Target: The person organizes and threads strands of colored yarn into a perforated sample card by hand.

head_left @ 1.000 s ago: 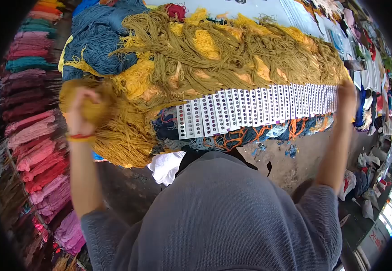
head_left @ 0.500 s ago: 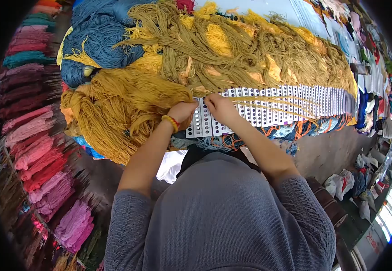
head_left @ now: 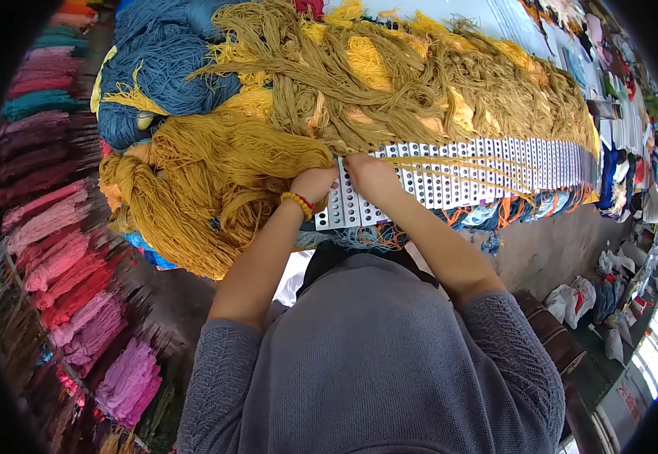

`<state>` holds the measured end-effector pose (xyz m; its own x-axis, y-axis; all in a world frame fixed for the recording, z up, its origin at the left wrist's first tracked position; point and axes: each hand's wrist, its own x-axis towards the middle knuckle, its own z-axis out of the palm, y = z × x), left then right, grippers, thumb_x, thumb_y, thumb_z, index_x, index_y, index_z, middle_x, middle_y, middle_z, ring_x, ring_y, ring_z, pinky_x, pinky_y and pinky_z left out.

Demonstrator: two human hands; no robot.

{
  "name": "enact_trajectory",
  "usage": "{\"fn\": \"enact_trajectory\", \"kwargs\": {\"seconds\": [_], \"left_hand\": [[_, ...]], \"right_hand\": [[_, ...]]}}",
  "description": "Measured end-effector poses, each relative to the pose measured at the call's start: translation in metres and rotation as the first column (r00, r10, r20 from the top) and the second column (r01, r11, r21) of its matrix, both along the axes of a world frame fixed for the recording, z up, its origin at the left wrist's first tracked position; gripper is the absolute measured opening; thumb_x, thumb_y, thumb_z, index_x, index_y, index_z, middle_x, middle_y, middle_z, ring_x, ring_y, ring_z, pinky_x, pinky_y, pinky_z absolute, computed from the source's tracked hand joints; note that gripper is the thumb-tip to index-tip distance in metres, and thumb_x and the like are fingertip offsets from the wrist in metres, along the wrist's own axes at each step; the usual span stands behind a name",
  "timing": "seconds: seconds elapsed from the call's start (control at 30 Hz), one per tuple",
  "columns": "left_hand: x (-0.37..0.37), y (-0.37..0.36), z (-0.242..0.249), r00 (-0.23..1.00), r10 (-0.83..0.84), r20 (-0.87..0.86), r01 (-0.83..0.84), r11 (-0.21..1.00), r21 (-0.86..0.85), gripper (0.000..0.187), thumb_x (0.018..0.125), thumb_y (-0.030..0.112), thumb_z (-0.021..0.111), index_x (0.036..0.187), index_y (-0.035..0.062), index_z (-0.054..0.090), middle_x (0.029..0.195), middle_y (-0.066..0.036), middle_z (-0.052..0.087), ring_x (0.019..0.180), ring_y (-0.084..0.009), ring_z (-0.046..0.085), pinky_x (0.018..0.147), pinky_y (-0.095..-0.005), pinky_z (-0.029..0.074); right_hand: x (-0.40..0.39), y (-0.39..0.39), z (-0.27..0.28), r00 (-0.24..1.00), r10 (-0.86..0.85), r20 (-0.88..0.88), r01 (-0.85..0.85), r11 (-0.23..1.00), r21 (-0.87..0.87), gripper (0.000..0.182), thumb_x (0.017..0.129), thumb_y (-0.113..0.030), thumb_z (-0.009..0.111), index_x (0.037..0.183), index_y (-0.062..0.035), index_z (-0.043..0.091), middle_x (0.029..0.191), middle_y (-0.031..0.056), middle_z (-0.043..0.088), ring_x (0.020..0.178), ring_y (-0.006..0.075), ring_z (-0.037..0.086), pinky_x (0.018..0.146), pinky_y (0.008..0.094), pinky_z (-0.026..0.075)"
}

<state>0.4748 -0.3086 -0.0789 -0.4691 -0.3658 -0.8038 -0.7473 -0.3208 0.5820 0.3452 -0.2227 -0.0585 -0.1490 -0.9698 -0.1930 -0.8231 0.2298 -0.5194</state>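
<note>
Hands meet at the near end of the perforated cards

Left hand (head_left: 315, 184): a second ago raised at 9 o'clock with a wad of ochre yarn; now lowered to the left end of the card row, beaded bracelet at the wrist. Grip closed over the ochre yarn bundle (head_left: 223, 178), which trails off toward 9 o'clock across the surface.

Right hand (head_left: 371, 175): a second ago stretched far out at 3 o'clock over the far end of the cards; now drawn in just beside the left hand, fingers pinched on thin ochre strands (head_left: 458, 168) that run from the grip toward 3 o'clock, lying along the cards.

Perforated white cards (head_left: 465, 178): overlapping row on the front edge of the surface, running from centre toward 3 o'clock; both hands touch the leftmost cards.

Judgement: a length of yarn appears pulled out and measured off, and the work now sits at the first card's holes.

Surroundings: blue yarn heap (head_left: 159, 72) at 11 o'clock; pink and magenta skeins (head_left: 64, 257) on shelves at 8 o'clock; orange and blue yarn scraps hang under the cards.
</note>
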Motion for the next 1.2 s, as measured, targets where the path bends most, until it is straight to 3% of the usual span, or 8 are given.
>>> {"fn": "enact_trajectory", "kwargs": {"seconds": [0.13, 0.43, 0.67, 0.77, 0.83, 0.87, 0.97, 1.2], "left_hand": [[-0.008, 0.003, 0.004, 0.943, 0.276, -0.185, -0.231, 0.945, 0.232, 0.021, 0.078, 0.012, 0.045, 0.091, 0.0008, 0.057, 0.086, -0.007, 0.059, 0.074, -0.0160, 0.057, 0.066, -0.0251, 0.043], [-0.006, 0.010, -0.020, 0.890, 0.277, -0.361, -0.207, 0.953, 0.221, 0.022, 0.081, 0.022, 0.047, 0.081, 0.0029, 0.057, 0.071, -0.005, 0.058, 0.060, -0.0141, 0.052, 0.062, -0.0258, 0.040], [-0.008, 0.007, -0.018, 0.976, 0.126, -0.176, -0.097, 0.982, 0.164, 0.026, 0.085, 0.025, 0.044, 0.076, 0.0037, 0.055, 0.071, -0.003, 0.055, 0.066, -0.0102, 0.049, 0.063, -0.0225, 0.037], [0.001, 0.004, -0.026, 0.974, -0.029, -0.226, 0.032, 0.999, 0.013, 0.028, 0.084, 0.026, 0.044, 0.072, 0.0027, 0.053, 0.070, -0.004, 0.055, 0.065, -0.0128, 0.048, 0.063, -0.0239, 0.038], [0.021, 0.001, -0.040, 0.854, -0.519, 0.020, 0.409, 0.647, -0.644, 0.028, 0.082, 0.026, 0.045, 0.070, 0.0022, 0.054, 0.068, -0.005, 0.054, 0.065, -0.0156, 0.049, 0.065, -0.0252, 0.039], [0.021, -0.006, -0.034, 0.995, 0.067, -0.067, -0.065, 0.997, 0.044, 0.027, 0.080, 0.027, 0.047, 0.074, 0.0023, 0.055, 0.066, -0.005, 0.054, 0.066, -0.0159, 0.051, 0.066, -0.0259, 0.040], [0.024, -0.017, -0.005, 0.988, -0.156, 0.006, 0.156, 0.987, -0.039, 0.028, 0.078, 0.029, 0.049, 0.076, 0.0018, 0.056, 0.066, -0.004, 0.054, 0.066, -0.0136, 0.051, 0.064, -0.0244, 0.040], [0.021, -0.010, -0.025, 0.970, 0.156, -0.188, -0.126, 0.978, 0.164, 0.031, 0.080, 0.030, 0.056, 0.086, 0.0008, 0.060, 0.076, -0.003, 0.058, 0.071, -0.0109, 0.051, 0.065, -0.0242, 0.040]], "right_hand": [[0.000, -0.003, 0.003, 0.983, 0.116, -0.144, -0.101, 0.989, 0.108, 0.015, 0.078, -0.015, 0.047, 0.086, -0.0040, 0.041, 0.072, 0.0142, 0.060, 0.065, 0.0297, 0.060, 0.053, 0.0389, 0.047], [0.000, -0.005, 0.014, 0.991, 0.103, -0.083, -0.087, 0.980, 0.178, 0.021, 0.080, -0.022, 0.047, 0.087, -0.0035, 0.039, 0.070, 0.0164, 0.060, 0.066, 0.0327, 0.059, 0.054, 0.0411, 0.047], [-0.002, -0.002, -0.017, 0.973, -0.168, 0.159, 0.160, 0.985, 0.064, 0.023, 0.079, -0.020, 0.050, 0.092, -0.0032, 0.043, 0.063, 0.0202, 0.057, 0.065, 0.0370, 0.057, 0.057, 0.0430, 0.045], [0.000, -0.003, 0.006, 0.935, -0.243, 0.257, 0.213, 0.967, 0.140, 0.026, 0.078, -0.021, 0.052, 0.097, -0.0043, 0.045, 0.067, 0.0198, 0.058, 0.067, 0.0369, 0.057, 0.060, 0.0429, 0.045], [0.000, -0.001, 0.018, 0.933, -0.302, 0.198, 0.264, 0.944, 0.197, 0.027, 0.077, -0.023, 0.053, 0.096, -0.0045, 0.046, 0.071, 0.0193, 0.058, 0.070, 0.0362, 0.057, 0.063, 0.0424, 0.045], [-0.001, 0.002, 0.009, 0.930, -0.303, 0.206, 0.261, 0.943, 0.208, 0.029, 0.076, -0.023, 0.055, 0.097, -0.0055, 0.047, 0.074, 0.0179, 0.059, 0.072, 0.0353, 0.057, 0.064, 0.0420, 0.044], [0.000, 0.004, 0.004, 0.939, -0.276, 0.203, 0.240, 0.952, 0.188, 0.030, 0.076, -0.023, 0.056, 0.099, -0.0062, 0.046, 0.074, 0.0174, 0.059, 0.072, 0.0350, 0.058, 0.064, 0.0416, 0.044], [-0.002, 0.007, -0.001, 0.921, -0.291, 0.258, 0.260, 0.954, 0.147, 0.028, 0.076, -0.021, 0.057, 0.098, -0.0057, 0.048, 0.074, 0.0166, 0.059, 0.069, 0.0330, 0.058, 0.061, 0.0401, 0.044]]}}
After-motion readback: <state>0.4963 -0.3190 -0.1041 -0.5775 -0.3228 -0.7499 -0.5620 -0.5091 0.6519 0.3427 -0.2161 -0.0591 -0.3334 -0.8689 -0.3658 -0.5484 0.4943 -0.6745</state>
